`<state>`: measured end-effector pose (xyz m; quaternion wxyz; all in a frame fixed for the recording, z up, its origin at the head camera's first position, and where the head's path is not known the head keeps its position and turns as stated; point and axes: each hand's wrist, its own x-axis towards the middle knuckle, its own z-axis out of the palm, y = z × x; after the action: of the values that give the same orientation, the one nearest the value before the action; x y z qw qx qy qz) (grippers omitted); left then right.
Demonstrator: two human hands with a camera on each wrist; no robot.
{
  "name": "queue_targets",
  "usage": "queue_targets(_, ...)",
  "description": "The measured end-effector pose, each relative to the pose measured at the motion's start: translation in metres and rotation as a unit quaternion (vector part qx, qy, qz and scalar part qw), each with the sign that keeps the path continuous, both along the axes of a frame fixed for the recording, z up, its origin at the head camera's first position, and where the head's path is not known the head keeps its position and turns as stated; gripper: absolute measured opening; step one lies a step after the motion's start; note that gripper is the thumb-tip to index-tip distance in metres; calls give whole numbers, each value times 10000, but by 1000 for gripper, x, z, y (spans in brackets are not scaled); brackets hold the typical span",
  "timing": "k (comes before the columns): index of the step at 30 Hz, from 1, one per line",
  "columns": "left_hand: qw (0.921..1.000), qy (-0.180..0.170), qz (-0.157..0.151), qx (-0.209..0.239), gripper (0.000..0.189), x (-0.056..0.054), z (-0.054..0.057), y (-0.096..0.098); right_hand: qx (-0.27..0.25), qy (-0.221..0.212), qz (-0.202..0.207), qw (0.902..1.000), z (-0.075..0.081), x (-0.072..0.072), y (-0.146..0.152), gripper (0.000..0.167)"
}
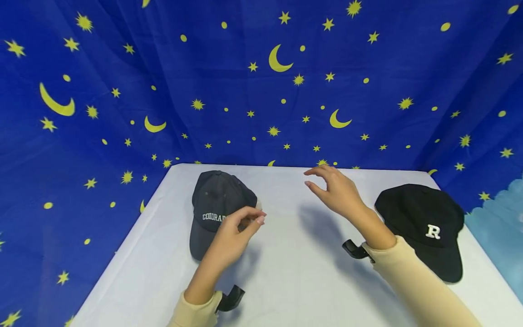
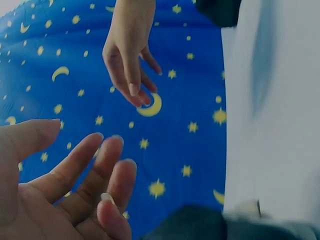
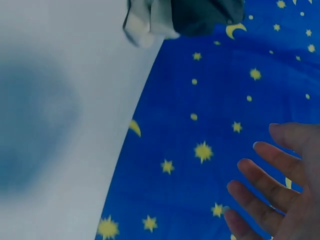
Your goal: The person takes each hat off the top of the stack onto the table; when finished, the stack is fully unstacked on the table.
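Left hand and right hand both empty, fingers relaxed. Grey cap just beyond the left, black cap outboard of the right; a low right sleeve could drag it.

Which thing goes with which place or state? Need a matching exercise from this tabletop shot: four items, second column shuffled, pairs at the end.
Things
1. Black curved-brim fabric cap
2. Dark grey curved-brim fabric cap
3. Blue fabric backdrop with yellow moons and stars
4. Flat white cloth-covered table

Places and states
A. Has both caps resting on it
B. Hangs behind the table
C. Bears a single white letter R
D. Has white lettering partly hidden by the bare left hand in the head view

Pairs: 1-C, 2-D, 3-B, 4-A
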<state>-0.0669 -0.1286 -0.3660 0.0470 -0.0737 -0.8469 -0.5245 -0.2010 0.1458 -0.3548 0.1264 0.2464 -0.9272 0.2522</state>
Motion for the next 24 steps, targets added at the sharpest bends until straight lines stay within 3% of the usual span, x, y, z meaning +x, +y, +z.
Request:
queue_targets(13, 9937, -101, 1029, -431, 33, 30, -19, -57, -395, -279, 486, 9976, -20, -4, -56, 41)
queue_targets(20, 9876, -610, 1435, -179, 38, 45, -32, -81, -318, -506, 682, 9959, -37, -9, -91, 48)
queue_targets(24, 9819, -939, 1598, -402, 47, 49, -42, -93, -243, -686, 682, 9950, -46, -14, -106, 51)
